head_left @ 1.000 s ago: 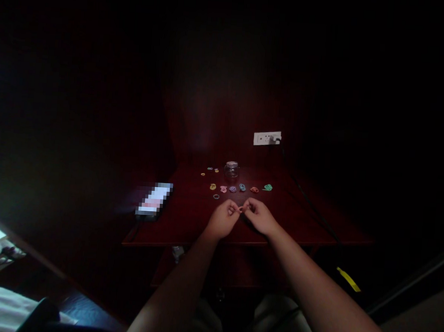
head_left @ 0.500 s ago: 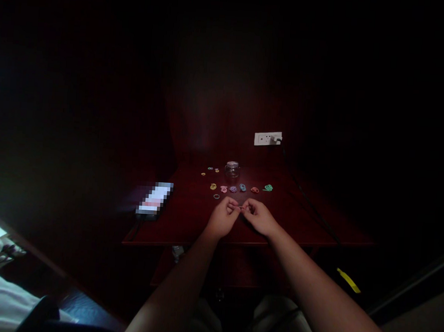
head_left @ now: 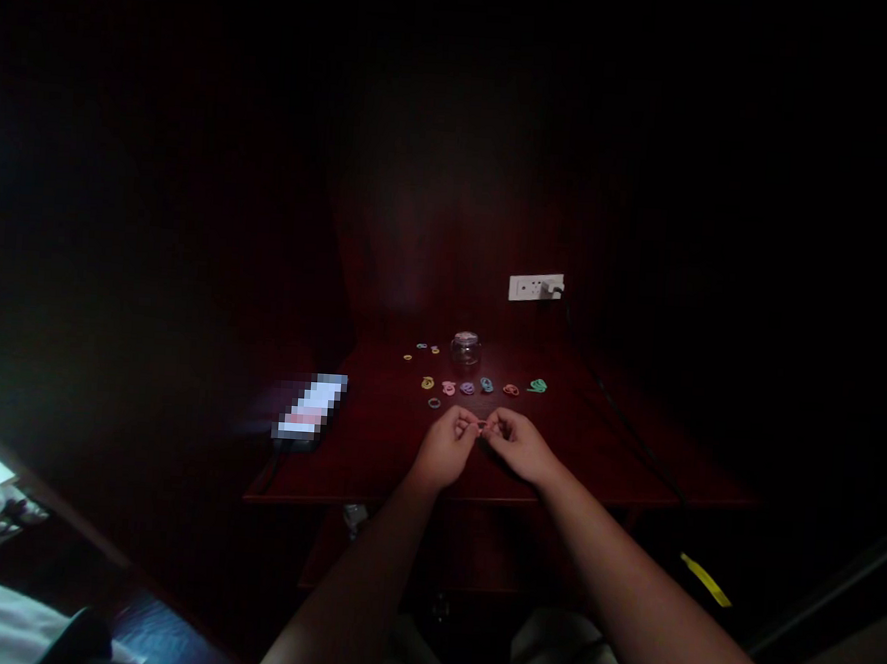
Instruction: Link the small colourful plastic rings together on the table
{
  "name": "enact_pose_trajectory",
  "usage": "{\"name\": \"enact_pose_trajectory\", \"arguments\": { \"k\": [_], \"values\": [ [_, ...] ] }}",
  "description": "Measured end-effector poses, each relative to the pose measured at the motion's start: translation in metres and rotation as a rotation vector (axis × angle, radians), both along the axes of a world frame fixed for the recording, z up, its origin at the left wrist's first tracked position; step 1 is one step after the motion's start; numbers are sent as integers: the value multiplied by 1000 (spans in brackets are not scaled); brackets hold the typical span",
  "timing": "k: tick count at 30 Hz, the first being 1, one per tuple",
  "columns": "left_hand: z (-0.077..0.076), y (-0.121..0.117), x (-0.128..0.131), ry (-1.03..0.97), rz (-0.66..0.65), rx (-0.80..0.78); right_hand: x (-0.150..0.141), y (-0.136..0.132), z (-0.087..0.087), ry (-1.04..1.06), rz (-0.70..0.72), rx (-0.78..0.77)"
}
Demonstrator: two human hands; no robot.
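Observation:
Over the front of the dark red table (head_left: 375,473), my left hand (head_left: 443,447) and my right hand (head_left: 521,447) face each other with pinched fingers. A small reddish-pink elastic band (head_left: 482,424) spans the gap between their fingertips, partly hidden by them. Beyond my hands lies a row of coiled band piles: yellow (head_left: 427,383), pink (head_left: 448,387), purple (head_left: 468,388), blue (head_left: 486,385), orange-red (head_left: 511,389) and green (head_left: 537,386). A single greyish band (head_left: 434,404) rests just past my left hand. Behind the row stands a clear lidded jar (head_left: 465,349).
A few loose bands (head_left: 422,347) lie at the back left. A lit, blurred-out phone (head_left: 311,407) is at the table's left edge. The wall socket (head_left: 536,288) holds a plug with a dark cable running down rightward. A yellow strip (head_left: 706,581) is low on the right.
The whole scene sits slightly lower in the picture as the camera tilts. My fingers keep their pinch, and the reddish-pink band between them shows more clearly.

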State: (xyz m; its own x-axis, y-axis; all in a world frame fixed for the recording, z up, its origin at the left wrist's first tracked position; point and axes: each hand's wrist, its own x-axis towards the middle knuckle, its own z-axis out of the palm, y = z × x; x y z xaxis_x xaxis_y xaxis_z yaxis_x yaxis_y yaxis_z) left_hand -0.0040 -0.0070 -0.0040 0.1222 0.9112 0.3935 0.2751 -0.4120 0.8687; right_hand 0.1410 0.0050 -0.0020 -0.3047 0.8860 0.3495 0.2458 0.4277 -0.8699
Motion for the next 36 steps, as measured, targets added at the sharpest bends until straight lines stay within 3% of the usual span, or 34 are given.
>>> {"name": "enact_pose_trajectory", "arguments": {
  "k": [9,17,24,36],
  "values": [
    [0,-1,1,-13,-16,-39,1,-1,1,-30,-20,28],
    [-1,-1,0,0,-27,-27,0,-2,1,2,-28,-46],
    [1,-1,0,16,-23,-28,0,-2,3,-23,-31,32],
    [1,-1,0,28,-23,-37,1,-2,2,7,-23,-63]
  ]
}}
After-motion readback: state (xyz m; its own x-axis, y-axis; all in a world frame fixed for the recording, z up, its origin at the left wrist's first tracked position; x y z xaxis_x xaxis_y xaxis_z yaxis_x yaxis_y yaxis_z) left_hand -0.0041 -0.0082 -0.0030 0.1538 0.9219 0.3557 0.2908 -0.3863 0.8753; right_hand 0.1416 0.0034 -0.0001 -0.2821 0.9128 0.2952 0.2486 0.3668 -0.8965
